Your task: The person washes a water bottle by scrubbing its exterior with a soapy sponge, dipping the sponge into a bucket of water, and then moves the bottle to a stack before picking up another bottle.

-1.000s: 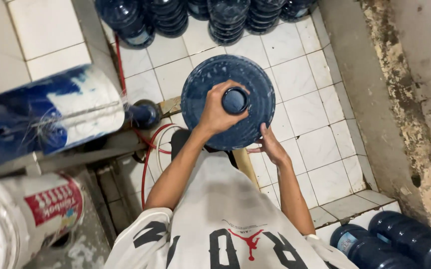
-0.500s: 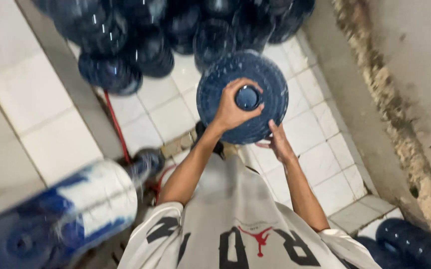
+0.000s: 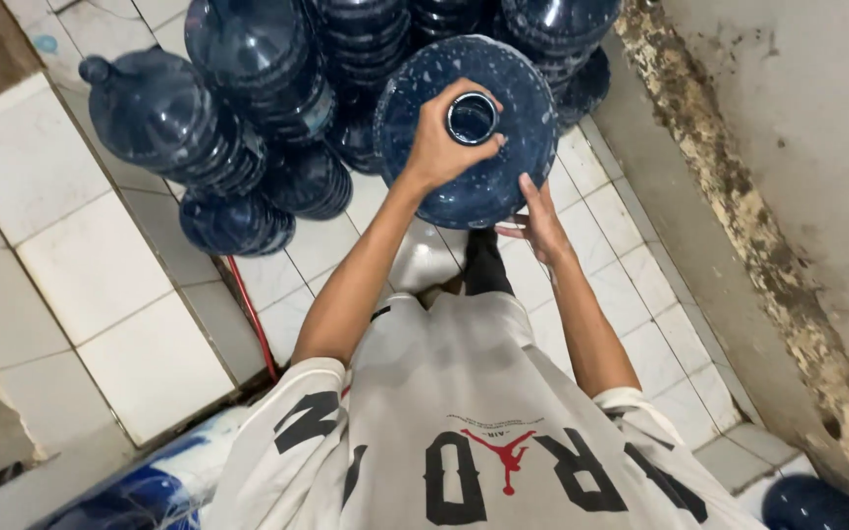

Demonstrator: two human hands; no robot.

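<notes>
A large dark blue water jug [image 3: 513,128] stands upright in front of me, seen from above, its open neck at the centre. My left hand [image 3: 439,142] grips the jug's neck from the left. My right hand [image 3: 542,224] lies flat against the jug's lower side, fingers spread. The jug hangs above the white tiled floor [image 3: 631,265], close to a pile of like jugs.
Several dark blue jugs [image 3: 248,128] lie stacked on their sides at the upper left and top. A red hose [image 3: 251,314] runs along the tile edge. A stained concrete wall [image 3: 788,196] closes the right side. Another jug [image 3: 817,503] shows at the bottom right.
The jug and both hands have moved toward the stacked jugs, which now fill the top of the view. The blue-and-white container at the left has dropped almost out of view.
</notes>
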